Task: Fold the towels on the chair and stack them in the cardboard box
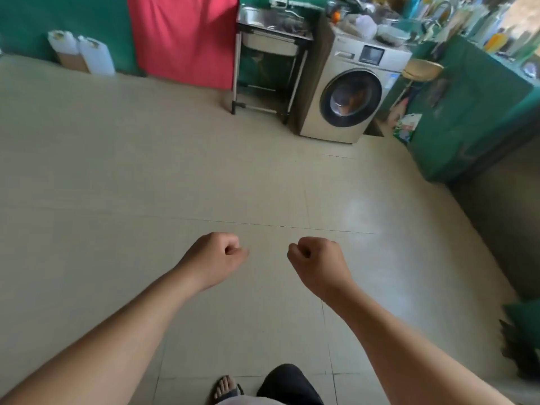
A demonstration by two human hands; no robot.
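Sandalled foot (226, 388) below both grips; left hand (214, 257), right hand (317, 263) clenched, empty. Towels, chair, box unseen; locate them next.

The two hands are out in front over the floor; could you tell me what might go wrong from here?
Both the left hand and right hand are closed and empty, and no towels, chair or box are in view, so time may be lost searching. The glossy floor might be slippery in sandals.

smooth pale floor tiles (146, 171) carry a soft sheen; the washing machine (344, 92) looks like satin metal with a glossy door, beside a matt red cloth (184, 39)
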